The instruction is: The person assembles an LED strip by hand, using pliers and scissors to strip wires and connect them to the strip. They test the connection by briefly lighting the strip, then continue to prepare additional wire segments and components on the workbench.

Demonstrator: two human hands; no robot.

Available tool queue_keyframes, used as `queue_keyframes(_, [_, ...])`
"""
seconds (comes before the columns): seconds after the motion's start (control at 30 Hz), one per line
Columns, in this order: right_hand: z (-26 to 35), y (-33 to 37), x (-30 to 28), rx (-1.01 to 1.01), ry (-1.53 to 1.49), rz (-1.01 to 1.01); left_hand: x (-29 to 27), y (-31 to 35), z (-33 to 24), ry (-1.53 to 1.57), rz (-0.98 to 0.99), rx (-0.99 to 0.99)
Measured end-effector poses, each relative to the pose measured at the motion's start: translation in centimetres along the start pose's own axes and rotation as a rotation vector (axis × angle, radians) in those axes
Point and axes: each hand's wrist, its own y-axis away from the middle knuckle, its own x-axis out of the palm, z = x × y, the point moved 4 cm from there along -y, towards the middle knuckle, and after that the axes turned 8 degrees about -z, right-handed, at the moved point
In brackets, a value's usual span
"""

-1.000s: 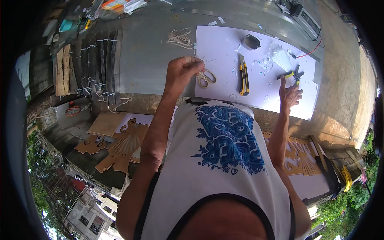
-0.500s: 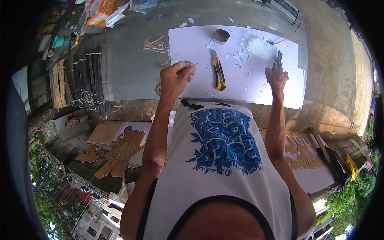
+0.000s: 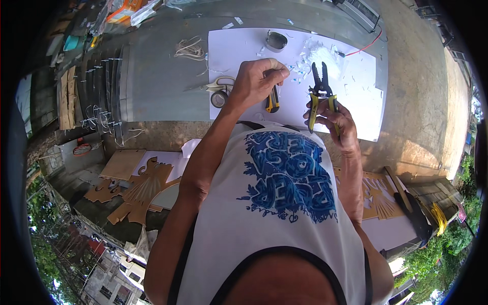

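Note:
In my right hand (image 3: 338, 122) is a wire stripper (image 3: 321, 94) with black jaws and yellow-and-black handles. Its jaws point away from me, slightly apart, and the handles are spread. My left hand (image 3: 258, 80) is closed in a pinch, its fingertips to the left of the stripper's jaws; what they hold is too small to make out. Partly beneath that hand lies a yellow-and-black utility knife (image 3: 273, 103) on the white sheet (image 3: 351, 109). To its left are scissors (image 3: 222, 82) with pale handles and a dark roll of tape (image 3: 218, 98).
A grey tape roll (image 3: 276, 41) stands towards the back of the sheet. Beside it lie a pile of see-through plastic pieces (image 3: 325, 57) and small scraps. Pale cord (image 3: 189, 49) lies coiled on the grey table (image 3: 162, 86). Dark strips with wires (image 3: 108, 91) line the left side.
My right hand has drawn the wire stripper left and towards me, turning it upright. My left hand has moved right, over the utility knife, uncovering the scissors and dark tape roll.

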Motion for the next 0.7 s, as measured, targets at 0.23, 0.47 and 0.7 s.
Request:
queue_keyframes(0.23, [0.5, 0.2, 3.0, 0.0, 0.292, 0.0, 0.1, 0.1, 0.8, 0.043, -0.033, -0.009])
queue_keyframes(0.47, [0.6, -0.4, 3.1, -0.062, 0.612, 0.041, 0.5, 0.3, 0.3, -0.084, -0.046, -0.055])
queue_keyframes(0.7, [1.0, -1.8, 2.6, -0.149, 0.498, -0.203, 0.5, 0.8, -0.5, -0.138, -0.038, -0.018])
